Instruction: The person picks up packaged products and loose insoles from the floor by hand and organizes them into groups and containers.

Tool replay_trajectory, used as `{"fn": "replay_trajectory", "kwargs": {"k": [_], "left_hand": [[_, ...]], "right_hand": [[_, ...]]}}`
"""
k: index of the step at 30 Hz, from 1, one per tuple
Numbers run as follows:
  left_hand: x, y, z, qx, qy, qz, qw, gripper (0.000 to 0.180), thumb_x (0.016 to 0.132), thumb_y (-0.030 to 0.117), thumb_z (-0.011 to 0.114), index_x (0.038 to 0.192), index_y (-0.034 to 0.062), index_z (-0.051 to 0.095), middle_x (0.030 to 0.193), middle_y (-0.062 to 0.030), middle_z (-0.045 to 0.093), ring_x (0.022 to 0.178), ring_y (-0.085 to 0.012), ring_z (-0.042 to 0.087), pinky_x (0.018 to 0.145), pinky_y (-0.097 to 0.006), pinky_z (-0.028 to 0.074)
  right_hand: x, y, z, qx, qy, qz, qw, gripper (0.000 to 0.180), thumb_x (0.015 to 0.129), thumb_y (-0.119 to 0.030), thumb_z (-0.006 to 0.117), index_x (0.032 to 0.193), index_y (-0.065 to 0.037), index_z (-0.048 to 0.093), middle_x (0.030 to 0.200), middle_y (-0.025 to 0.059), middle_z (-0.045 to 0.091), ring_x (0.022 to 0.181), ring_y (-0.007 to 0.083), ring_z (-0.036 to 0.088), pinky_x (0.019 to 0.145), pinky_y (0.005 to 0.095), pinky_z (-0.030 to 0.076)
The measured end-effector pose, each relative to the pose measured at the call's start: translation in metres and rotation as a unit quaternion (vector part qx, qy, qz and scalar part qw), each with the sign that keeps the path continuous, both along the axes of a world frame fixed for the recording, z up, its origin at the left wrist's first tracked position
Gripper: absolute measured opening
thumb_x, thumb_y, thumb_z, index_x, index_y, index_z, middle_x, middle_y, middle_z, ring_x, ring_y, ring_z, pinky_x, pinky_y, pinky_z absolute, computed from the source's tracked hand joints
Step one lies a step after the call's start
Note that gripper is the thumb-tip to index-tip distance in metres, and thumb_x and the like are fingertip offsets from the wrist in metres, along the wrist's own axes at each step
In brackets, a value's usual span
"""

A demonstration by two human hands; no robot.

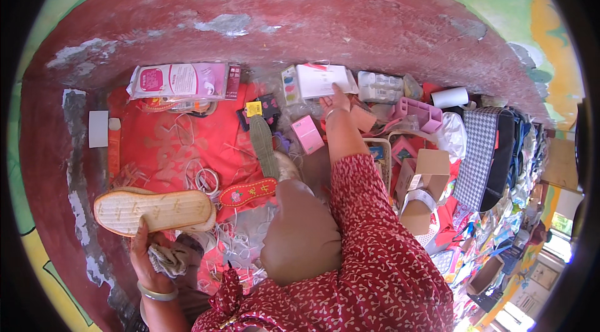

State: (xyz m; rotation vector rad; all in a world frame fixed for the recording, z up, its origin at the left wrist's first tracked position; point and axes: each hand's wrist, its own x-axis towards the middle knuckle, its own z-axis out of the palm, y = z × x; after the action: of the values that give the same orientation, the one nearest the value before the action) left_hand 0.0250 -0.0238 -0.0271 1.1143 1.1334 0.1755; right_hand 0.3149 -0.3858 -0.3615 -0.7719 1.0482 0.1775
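At the left, my left hand (pixel 142 257) grips a pale pair of stitched shoe insoles (pixel 156 209), thumb on top. A crumpled grey cloth (pixel 169 261) is also bunched against that palm. My right hand (pixel 336 102) reaches far forward with its fingers stretched out, touching the near edge of a white box (pixel 317 81) by the wall. Just left of my right forearm is a small pink box (pixel 307 134). Between my arms lie a red embroidered insole (pixel 249 193) and my grey-green sock or shoe top (pixel 262 144).
A red cloth (pixel 150 138) with loose white cords (pixel 203 179) covers the left floor area. Plastic-wrapped packages (pixel 181 81) lean at the worn red wall. On the right stand an open cardboard box (pixel 431 166), a pink plastic holder (pixel 422 113), a houndstooth bag (pixel 478 157) and heaped goods.
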Motion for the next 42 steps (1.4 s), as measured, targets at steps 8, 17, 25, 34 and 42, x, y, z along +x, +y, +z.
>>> {"fn": "replay_trajectory", "kwargs": {"k": [8, 17, 25, 34, 42], "left_hand": [[-0.005, -0.001, 0.007, -0.015, -0.010, -0.018, 1.000, 0.018, 0.086, 0.023, 0.057, 0.087, 0.0057, 0.054, 0.051, -0.0002, 0.043, 0.041, -0.0088, 0.038, 0.039, -0.022, 0.029], [-0.008, -0.002, 0.006, -0.007, -0.021, -0.013, 1.000, 0.018, 0.086, 0.019, 0.057, 0.094, 0.0037, 0.053, 0.056, -0.0025, 0.047, 0.043, -0.0095, 0.041, 0.041, -0.022, 0.033], [-0.003, -0.005, 0.001, 0.019, -0.007, -0.026, 0.999, 0.019, 0.087, 0.025, 0.056, 0.086, 0.0068, 0.053, 0.049, 0.0009, 0.041, 0.040, -0.0087, 0.038, 0.038, -0.023, 0.029], [-0.002, -0.003, 0.005, -0.023, -0.010, -0.022, 0.999, 0.020, 0.086, 0.019, 0.058, 0.096, 0.0035, 0.052, 0.057, -0.0023, 0.048, 0.042, -0.0093, 0.041, 0.039, -0.022, 0.032], [-0.005, -0.007, 0.006, -0.016, -0.008, -0.015, 1.000, 0.018, 0.086, 0.020, 0.056, 0.093, 0.0039, 0.053, 0.057, -0.0023, 0.048, 0.044, -0.0095, 0.042, 0.039, -0.022, 0.031]], "right_hand": [[-0.113, 0.078, 0.064, -0.010, -0.069, 0.245, 0.967, 0.026, 0.082, -0.021, 0.062, 0.105, -0.012, 0.054, 0.096, 0.0042, 0.062, 0.085, 0.0203, 0.062, 0.075, 0.0382, 0.051], [-0.061, -0.022, 0.043, -0.679, 0.009, 0.718, 0.155, 0.036, 0.078, -0.026, 0.053, 0.109, -0.010, 0.054, 0.103, 0.0109, 0.061, 0.104, 0.0284, 0.054, 0.088, 0.0504, 0.040], [-0.049, -0.147, 0.026, -0.585, 0.137, 0.673, 0.431, 0.050, 0.069, -0.045, 0.064, 0.100, -0.007, 0.065, 0.112, 0.0158, 0.059, 0.105, 0.0303, 0.054, 0.091, 0.0390, 0.042], [-0.053, -0.096, 0.024, -0.290, -0.177, 0.323, 0.883, 0.036, 0.076, -0.018, 0.071, 0.101, 0.006, 0.061, 0.091, 0.0056, 0.063, 0.080, 0.0088, 0.057, 0.071, 0.0223, 0.047], [-0.051, -0.011, 0.061, -0.212, -0.166, 0.252, 0.930, 0.021, 0.077, -0.016, 0.070, 0.091, -0.003, 0.060, 0.080, 0.0025, 0.061, 0.063, 0.0116, 0.059, 0.054, 0.0256, 0.048]]}}
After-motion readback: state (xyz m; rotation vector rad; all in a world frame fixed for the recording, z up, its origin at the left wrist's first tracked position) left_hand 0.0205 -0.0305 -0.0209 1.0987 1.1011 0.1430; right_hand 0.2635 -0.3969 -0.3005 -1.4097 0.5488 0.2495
